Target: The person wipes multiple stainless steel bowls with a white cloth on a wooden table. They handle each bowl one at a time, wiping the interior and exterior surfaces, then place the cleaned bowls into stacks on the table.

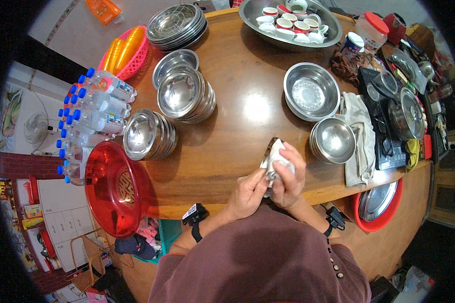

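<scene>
Close to the table's front edge, my left hand [247,195] grips a shiny, thin-rimmed metal piece [267,153], seen edge-on; whether it is a bowl I cannot tell. My right hand [291,178] presses a white cloth [277,159] against it, fingers bent over the cloth. Both hands meet around these two things and hide much of them. To the right of my right hand is a short stack of small steel bowls [335,140]. Behind it sits a larger steel basin [311,91]. Left of my hands stand stacks of steel bowls [148,134] [184,94].
A red plastic basin [115,189] and several water bottles [102,102] line the left side. Steel plates [176,26] and a big basin of cups [246,22] stand at the back. On the right lie a grey cloth [358,140] and a black induction cooker [388,153].
</scene>
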A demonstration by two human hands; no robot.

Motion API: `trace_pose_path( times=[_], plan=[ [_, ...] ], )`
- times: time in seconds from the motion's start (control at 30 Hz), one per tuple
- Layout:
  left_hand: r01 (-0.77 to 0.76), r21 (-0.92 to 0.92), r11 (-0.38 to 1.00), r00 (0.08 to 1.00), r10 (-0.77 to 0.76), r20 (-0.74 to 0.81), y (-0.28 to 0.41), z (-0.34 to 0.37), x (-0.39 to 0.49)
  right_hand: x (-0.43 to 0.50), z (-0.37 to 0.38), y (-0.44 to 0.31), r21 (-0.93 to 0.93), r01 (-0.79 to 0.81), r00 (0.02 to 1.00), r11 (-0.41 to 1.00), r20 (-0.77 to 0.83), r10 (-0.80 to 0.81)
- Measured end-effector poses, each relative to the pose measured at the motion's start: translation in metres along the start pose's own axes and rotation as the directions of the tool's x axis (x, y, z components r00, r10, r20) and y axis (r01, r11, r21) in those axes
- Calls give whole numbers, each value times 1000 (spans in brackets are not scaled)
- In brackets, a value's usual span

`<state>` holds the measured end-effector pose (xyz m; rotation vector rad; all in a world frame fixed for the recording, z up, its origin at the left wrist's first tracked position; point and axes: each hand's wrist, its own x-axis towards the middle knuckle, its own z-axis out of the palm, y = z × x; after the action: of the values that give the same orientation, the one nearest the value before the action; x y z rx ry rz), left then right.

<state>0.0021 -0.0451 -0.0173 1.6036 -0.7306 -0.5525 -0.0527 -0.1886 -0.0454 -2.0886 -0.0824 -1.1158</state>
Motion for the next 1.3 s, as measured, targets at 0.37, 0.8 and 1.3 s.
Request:
trace_pose_path(
  times=[0.37,0.8,1.3],
  plan=[
    [102,-492,864,961,42,272,0,-66,-10,10,-34,9,564,-746,649,354,497,577],
    [176,-923,342,984,-61,165,-35,-29,-4,-1,-71,1,548,-836,498,-7,765,408],
    [58,-704,708,878,-372,-301,-53,-75,-16,48,-154,-34,-670,-54,966,741,152,208]
  ],
)
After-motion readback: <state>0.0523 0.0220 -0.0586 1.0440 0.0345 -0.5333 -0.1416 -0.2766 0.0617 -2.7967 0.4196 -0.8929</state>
